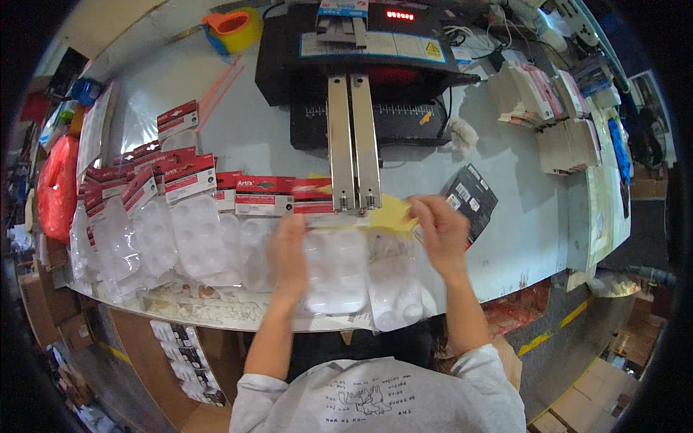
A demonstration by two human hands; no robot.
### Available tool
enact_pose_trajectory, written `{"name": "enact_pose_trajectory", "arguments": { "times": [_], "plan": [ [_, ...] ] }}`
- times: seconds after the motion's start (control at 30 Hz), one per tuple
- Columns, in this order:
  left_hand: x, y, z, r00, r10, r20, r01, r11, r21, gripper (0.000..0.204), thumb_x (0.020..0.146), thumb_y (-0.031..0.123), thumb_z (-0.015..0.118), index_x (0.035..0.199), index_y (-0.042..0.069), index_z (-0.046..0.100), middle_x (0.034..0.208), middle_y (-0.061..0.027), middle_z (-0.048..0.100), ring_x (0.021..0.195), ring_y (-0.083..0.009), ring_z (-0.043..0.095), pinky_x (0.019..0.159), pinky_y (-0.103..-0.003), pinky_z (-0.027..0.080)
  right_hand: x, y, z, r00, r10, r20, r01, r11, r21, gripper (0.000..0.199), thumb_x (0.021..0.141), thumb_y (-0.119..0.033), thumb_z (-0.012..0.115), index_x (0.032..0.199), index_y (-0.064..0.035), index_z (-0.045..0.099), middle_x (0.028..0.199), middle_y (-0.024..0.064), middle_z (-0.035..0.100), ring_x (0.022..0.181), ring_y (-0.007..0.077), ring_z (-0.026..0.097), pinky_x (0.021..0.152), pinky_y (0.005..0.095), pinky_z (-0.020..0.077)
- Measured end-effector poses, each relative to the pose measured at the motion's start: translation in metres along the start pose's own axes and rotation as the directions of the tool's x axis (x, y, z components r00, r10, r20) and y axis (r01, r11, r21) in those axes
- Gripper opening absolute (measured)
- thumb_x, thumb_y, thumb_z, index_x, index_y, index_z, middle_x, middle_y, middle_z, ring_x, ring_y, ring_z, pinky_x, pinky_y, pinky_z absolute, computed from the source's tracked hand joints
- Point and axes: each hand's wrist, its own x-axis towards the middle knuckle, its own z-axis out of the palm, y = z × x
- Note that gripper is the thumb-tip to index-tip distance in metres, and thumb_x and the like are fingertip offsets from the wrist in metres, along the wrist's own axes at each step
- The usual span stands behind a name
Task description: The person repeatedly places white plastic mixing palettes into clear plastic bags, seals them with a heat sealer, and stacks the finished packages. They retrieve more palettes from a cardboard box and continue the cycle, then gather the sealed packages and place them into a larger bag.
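My left hand, smeared by motion, is at the left edge of a white plastic paint palette in a clear bag. Its fingertips are near the bag's top, just below the red header cards. My right hand has its fingers pinched together at the right end of a flat yellow piece; what they grip is hidden. Between the hands, two metal bars reach toward me over the yellow piece. A second bagged palette hangs past the table's front edge, left of my right forearm.
A black machine with a red display stands at the back. Several bagged palettes with red header cards overlap on the left. Stacks of cards lie at the back right. A black card is beside my right hand.
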Motion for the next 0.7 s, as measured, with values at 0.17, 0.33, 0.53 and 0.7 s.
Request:
{"name": "enact_pose_trajectory", "arguments": {
  "times": [0.17,0.33,0.53,0.7],
  "plan": [
    [0.004,0.015,-0.077,0.895,0.346,-0.283,-0.008,0.644,0.765,0.025,0.084,0.021,0.059,0.100,0.003,0.055,0.103,-0.0168,0.051,0.098,-0.0324,0.050,0.082,-0.041,0.041,-0.021,0.029,-0.049,0.994,0.081,-0.077,-0.112,0.681,-0.724,0.105,0.056,-0.045,0.081,0.138,-0.0012,0.032,0.142,0.0162,0.037,0.131,0.0295,0.035,0.102,0.0421,0.0238],
    [-0.064,-0.005,0.014,0.958,0.241,0.156,-0.287,0.814,0.506,0.037,0.078,0.031,0.068,0.096,0.002,0.054,0.110,-0.0179,0.045,0.104,-0.0343,0.045,0.086,-0.043,0.038,-0.038,0.059,-0.037,0.997,-0.020,-0.071,-0.039,0.667,-0.744,0.110,0.057,-0.055,0.076,0.141,-0.0041,0.026,0.148,0.0141,0.027,0.137,0.0268,0.025,0.104,0.0428,0.0206],
    [-0.073,-0.014,0.048,0.955,0.279,0.104,-0.281,0.960,0.006,0.016,0.082,0.012,0.063,0.087,0.003,0.051,0.092,-0.0121,0.049,0.086,-0.0236,0.051,0.073,-0.033,0.042,-0.045,0.049,-0.028,0.984,-0.144,-0.105,0.029,0.712,-0.701,0.083,0.066,-0.042,0.076,0.133,-0.0060,0.042,0.138,0.0114,0.044,0.131,0.0269,0.037,0.102,0.0388,0.0255],
    [-0.068,-0.004,0.017,0.972,-0.102,0.212,0.213,0.763,-0.610,0.009,0.089,0.005,0.054,0.088,0.005,0.045,0.082,-0.0053,0.057,0.070,-0.0078,0.049,0.062,-0.023,0.039,-0.046,0.012,-0.031,0.982,-0.017,-0.191,-0.066,0.905,-0.420,0.053,0.069,-0.015,0.077,0.116,-0.0023,0.057,0.115,0.0097,0.062,0.110,0.0221,0.057,0.095,0.0339,0.0370]
  ]
}}
